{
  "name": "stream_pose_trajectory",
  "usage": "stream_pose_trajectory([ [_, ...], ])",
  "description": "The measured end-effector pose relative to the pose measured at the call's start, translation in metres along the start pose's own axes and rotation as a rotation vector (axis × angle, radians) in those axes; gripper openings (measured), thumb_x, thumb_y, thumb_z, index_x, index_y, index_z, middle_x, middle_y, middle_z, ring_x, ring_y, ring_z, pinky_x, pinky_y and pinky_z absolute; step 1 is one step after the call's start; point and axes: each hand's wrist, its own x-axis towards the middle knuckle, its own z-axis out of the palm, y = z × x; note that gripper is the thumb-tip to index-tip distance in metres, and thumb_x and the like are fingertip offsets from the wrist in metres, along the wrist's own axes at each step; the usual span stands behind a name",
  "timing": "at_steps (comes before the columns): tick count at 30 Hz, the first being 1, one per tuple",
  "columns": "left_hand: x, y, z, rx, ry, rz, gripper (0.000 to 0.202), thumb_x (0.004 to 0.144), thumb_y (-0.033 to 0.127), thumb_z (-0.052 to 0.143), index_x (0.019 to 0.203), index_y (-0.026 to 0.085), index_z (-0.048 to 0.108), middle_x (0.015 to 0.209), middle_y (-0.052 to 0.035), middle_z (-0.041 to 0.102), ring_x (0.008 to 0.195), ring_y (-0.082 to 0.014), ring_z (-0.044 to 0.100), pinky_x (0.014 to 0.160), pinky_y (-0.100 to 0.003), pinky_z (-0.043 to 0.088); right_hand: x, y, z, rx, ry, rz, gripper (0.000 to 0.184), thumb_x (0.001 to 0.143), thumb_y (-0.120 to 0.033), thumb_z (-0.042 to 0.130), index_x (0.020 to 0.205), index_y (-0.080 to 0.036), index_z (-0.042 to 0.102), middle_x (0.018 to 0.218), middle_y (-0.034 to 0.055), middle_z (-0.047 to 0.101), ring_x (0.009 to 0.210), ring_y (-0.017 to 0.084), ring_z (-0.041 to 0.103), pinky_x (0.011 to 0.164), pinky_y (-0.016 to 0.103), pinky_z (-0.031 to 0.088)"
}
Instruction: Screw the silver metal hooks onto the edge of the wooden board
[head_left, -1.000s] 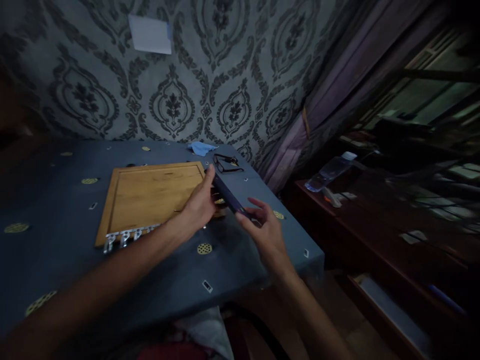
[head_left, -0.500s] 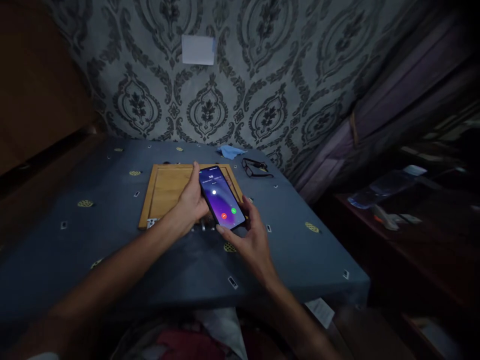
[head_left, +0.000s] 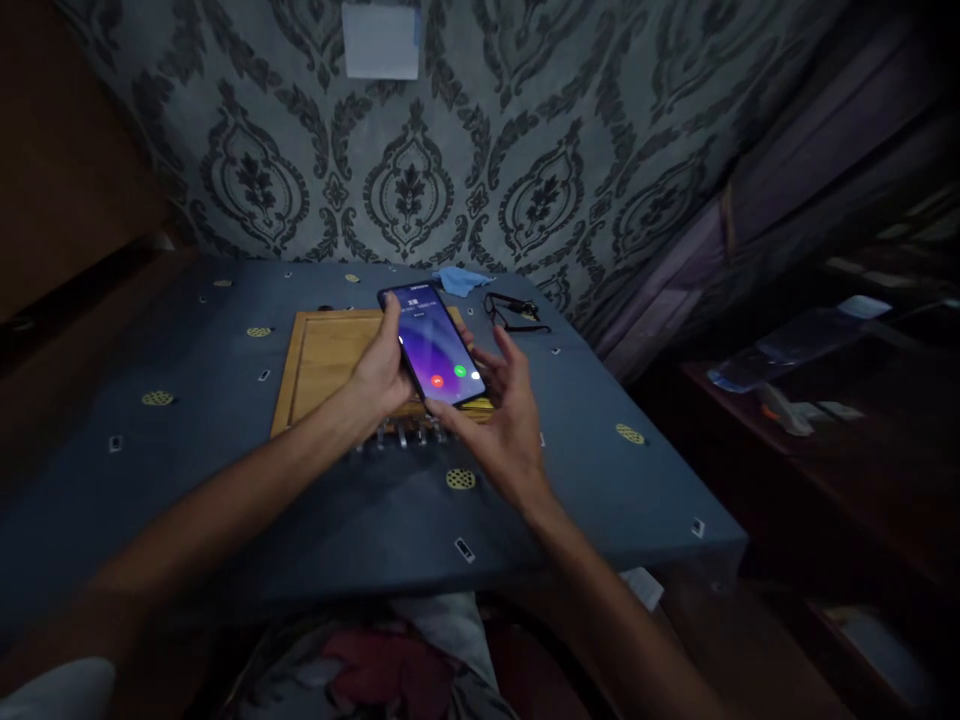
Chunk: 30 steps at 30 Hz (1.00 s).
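Note:
A smartphone (head_left: pixel 439 345) with a lit purple screen is held tilted above a wooden panel (head_left: pixel 322 360). On the screen a red and a green round button show near the bottom. My left hand (head_left: pixel 382 365) grips the phone's left side, thumb along the edge and fingers mostly hidden behind. At the lower end, my right hand (head_left: pixel 506 420) has its thumb against the bottom edge, with the index finger raised off the right side; its other fingers are partly hidden. Small metal pieces (head_left: pixel 403 434) lie in a row by the panel's front edge.
The panel lies on a table with a dark blue cloth (head_left: pixel 360 530). Behind it are a light blue cloth (head_left: pixel 461 281) and black-framed glasses (head_left: pixel 517 312). A clear plastic bottle (head_left: pixel 795 345) lies on a dark surface to the right. A patterned wall (head_left: pixel 409 190) stands behind the table.
Both hands and the phone have moved up and slightly left in view. My right index finger has lifted away from the phone's side. The camera view has tilted down somewhat.

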Motion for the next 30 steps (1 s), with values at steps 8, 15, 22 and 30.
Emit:
stream_pose_trajectory([
  [8,0.046,0.036,-0.064,0.071,0.234,0.044,0.061,0.099,0.067,0.051,0.124,0.014,0.067,0.095,-0.0165,0.08,0.093,-0.0296,0.078,0.089,-0.045,0.062,0.029,0.065,-0.058,-0.311,-0.325,0.018,0.029,0.088,-0.044,0.063,0.105,-0.026,0.077,0.113,0.0091,0.076,0.099,0.028,0.072,0.093,0.05,0.059],
  [15,0.063,0.025,-0.095,0.119,0.338,0.05,0.047,0.098,0.06,0.06,0.106,0.015,0.07,0.084,-0.0121,0.08,0.076,-0.0244,0.078,0.083,-0.038,0.063,0.027,0.092,-0.053,-0.395,-0.439,-0.012,0.025,0.086,-0.036,0.062,0.102,-0.026,0.078,0.11,0.0111,0.075,0.106,0.033,0.067,0.096,0.055,0.055],
  [22,0.076,0.036,-0.106,0.318,0.417,0.099,0.014,0.097,0.025,0.066,0.086,0.017,0.069,0.067,-0.0028,0.073,0.059,-0.0161,0.07,0.081,-0.032,0.061,0.03,0.096,-0.058,-0.332,-0.412,0.009,0.03,0.088,-0.055,0.066,0.089,-0.028,0.076,0.087,0.0073,0.074,0.082,0.028,0.069,0.078,0.046,0.058],
  [30,0.074,0.068,-0.103,0.769,0.478,0.005,0.008,0.092,0.023,0.071,0.086,0.019,0.069,0.061,-0.0012,0.064,0.072,-0.0227,0.073,0.076,-0.034,0.062,0.018,0.066,-0.069,-0.116,0.02,0.163,0.03,0.08,-0.053,0.083,0.092,-0.026,0.076,0.076,0.0,0.073,0.061,0.017,0.065,0.057,0.031,0.053],
])
